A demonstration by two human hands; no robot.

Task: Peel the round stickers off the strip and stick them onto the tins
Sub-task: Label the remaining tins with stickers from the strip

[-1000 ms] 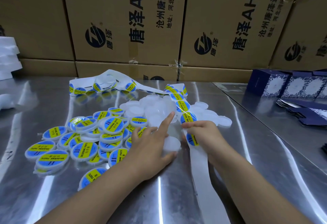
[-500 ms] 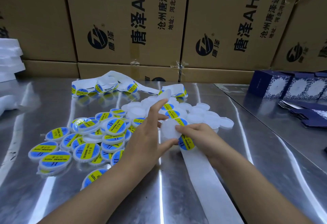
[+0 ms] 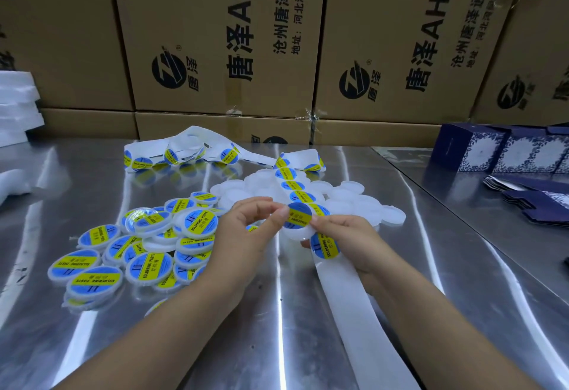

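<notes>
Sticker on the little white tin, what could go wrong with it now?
The sticker is pinched by the right hand while the left hand holds the tin, so it might land crooked or wrinkled. The next sticker on the strip lies right by that hand and could get snagged.

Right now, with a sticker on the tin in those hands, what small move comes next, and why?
Probably rub the sticker flat with a thumb. The left hand and right hand both pinch the tin. The sticker lies on its face, touched only at its edges, so it looks placed but not yet pressed down.
</notes>
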